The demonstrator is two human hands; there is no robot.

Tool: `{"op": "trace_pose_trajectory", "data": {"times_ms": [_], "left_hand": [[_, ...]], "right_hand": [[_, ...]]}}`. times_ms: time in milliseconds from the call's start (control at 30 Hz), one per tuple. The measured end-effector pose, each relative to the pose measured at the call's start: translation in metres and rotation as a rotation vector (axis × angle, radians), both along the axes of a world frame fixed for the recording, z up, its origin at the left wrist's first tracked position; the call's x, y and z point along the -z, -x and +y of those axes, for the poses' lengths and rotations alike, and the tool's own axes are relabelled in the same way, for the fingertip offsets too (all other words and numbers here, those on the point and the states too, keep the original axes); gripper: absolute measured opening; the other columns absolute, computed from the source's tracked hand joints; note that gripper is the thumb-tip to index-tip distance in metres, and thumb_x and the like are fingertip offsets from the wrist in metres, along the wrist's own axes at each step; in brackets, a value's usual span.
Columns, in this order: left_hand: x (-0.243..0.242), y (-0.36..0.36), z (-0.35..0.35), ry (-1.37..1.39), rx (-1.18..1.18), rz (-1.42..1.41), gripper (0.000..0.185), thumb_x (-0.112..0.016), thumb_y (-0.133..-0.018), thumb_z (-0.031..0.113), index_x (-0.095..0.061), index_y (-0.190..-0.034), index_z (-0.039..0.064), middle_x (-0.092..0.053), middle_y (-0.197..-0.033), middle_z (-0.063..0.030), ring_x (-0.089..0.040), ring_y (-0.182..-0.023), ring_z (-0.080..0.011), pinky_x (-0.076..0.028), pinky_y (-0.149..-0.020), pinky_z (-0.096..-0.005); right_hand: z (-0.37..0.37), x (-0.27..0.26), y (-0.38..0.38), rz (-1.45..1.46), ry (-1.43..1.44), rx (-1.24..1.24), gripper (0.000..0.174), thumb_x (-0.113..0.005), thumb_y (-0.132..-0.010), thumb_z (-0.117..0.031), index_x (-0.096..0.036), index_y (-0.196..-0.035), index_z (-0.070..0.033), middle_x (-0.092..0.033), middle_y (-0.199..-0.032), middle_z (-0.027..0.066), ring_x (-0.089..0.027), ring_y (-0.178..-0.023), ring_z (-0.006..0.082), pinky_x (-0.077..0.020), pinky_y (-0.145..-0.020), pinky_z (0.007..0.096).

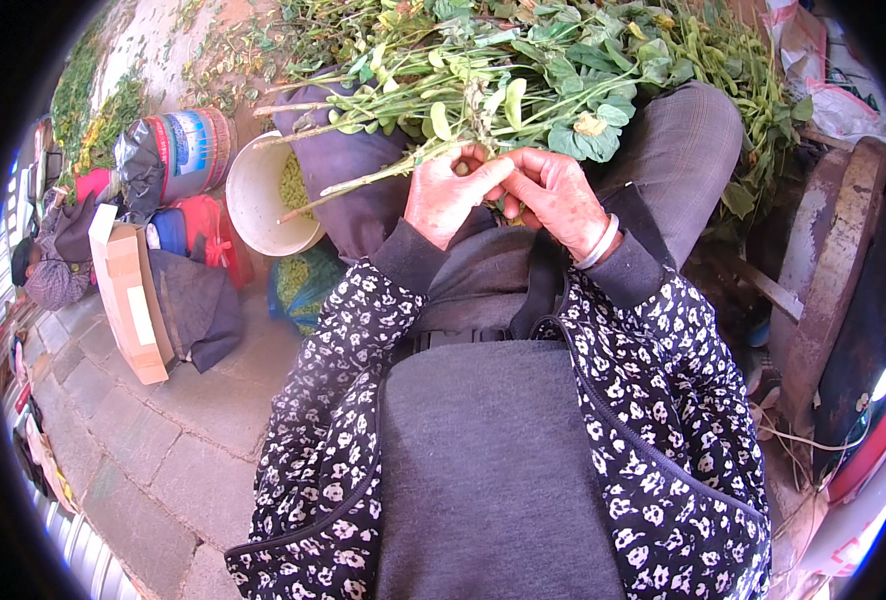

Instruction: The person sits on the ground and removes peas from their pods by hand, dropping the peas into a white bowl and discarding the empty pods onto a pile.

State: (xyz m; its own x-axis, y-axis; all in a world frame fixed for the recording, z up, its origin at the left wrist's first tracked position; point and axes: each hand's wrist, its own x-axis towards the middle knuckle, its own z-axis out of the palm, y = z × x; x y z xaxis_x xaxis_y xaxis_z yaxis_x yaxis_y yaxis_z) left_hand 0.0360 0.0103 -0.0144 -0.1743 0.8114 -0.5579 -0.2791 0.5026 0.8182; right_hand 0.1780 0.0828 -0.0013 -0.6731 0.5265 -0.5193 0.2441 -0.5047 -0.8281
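Cut bean plants with green pods, leaves and pale stems lie across my lap. My left hand and my right hand meet over the near side of the plants, thumbs and fingertips together. Something small and roundish shows between the left thumb and fingers; what exactly the fingertips pinch is largely hidden. A light bangle circles the right wrist. Just above the hands hang flat green pods. Left of my knee, a tilted white bucket holds shelled green beans.
A blue plastic bag of green beans sits below the bucket. Farther left are a cardboard box, dark cloth, a red bag and a printed drum-shaped container. Another person sits at far left. A rusty metal frame stands right.
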Motion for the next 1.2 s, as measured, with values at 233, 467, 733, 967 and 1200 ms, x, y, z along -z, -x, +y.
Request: {"op": "trace_pose_trajectory", "data": {"times_ms": [233, 467, 733, 967, 1200], "left_hand": [[0.001, 0.021, -0.004, -0.002, 0.033, -0.038, 0.017, -0.057, -0.087, 0.014, -0.060, -0.094, -0.001, -0.058, -0.073, -0.0016, -0.049, -0.061, -0.0068, -0.037, -0.055, -0.0186], [0.013, 0.039, -0.008, -0.248, 0.370, 0.635, 0.010, -0.051, -0.083, 0.011, -0.051, -0.075, 0.005, -0.052, -0.068, -0.0057, -0.052, -0.064, -0.0131, -0.043, -0.060, -0.0286], [0.016, 0.060, 0.012, -0.365, -0.121, 0.164, 0.013, -0.048, -0.083, 0.001, -0.059, -0.090, -0.004, -0.060, -0.084, -0.0065, -0.059, -0.073, -0.0133, -0.046, -0.062, -0.0225], [0.001, 0.031, 0.001, 0.054, -0.199, -0.292, 0.018, -0.058, -0.086, 0.009, -0.063, -0.101, 0.002, -0.061, -0.080, -0.0025, -0.050, -0.063, -0.0059, -0.039, -0.055, -0.0155], [-0.003, 0.017, 0.011, 0.023, -0.235, -0.409, 0.024, -0.056, -0.092, 0.022, -0.061, -0.106, 0.004, -0.059, -0.084, -0.0002, -0.048, -0.069, -0.0045, -0.038, -0.057, -0.0151]], "right_hand": [[0.007, -0.006, -0.007, 0.008, 0.045, 0.127, 0.017, -0.056, -0.091, -0.018, -0.062, -0.088, -0.003, -0.057, -0.063, -0.0028, -0.044, -0.048, 0.0030, -0.0363, -0.044, 0.0185], [0.056, -0.004, 0.008, 0.057, -0.375, 0.267, 0.019, -0.069, -0.082, -0.017, -0.064, -0.087, 0.001, -0.056, -0.066, -0.0069, -0.046, -0.059, 0.0020, -0.0389, -0.055, 0.0191], [0.039, -0.006, 0.009, 0.181, -0.333, 0.257, 0.009, -0.072, -0.078, -0.005, -0.063, -0.075, -0.002, -0.047, -0.066, -0.0109, -0.033, -0.059, -0.0008, -0.0308, -0.053, 0.0163], [0.010, -0.001, 0.023, 0.109, -0.412, 0.289, 0.009, -0.069, -0.079, -0.003, -0.066, -0.087, 0.000, -0.058, -0.074, -0.0063, -0.044, -0.064, -0.0004, -0.0365, -0.057, 0.0149], [0.059, 0.003, 0.016, 0.223, -0.378, -0.066, 0.007, -0.067, -0.083, -0.007, -0.064, -0.086, -0.001, -0.063, -0.083, -0.0015, -0.053, -0.073, 0.0029, -0.0440, -0.067, 0.0189]]}}
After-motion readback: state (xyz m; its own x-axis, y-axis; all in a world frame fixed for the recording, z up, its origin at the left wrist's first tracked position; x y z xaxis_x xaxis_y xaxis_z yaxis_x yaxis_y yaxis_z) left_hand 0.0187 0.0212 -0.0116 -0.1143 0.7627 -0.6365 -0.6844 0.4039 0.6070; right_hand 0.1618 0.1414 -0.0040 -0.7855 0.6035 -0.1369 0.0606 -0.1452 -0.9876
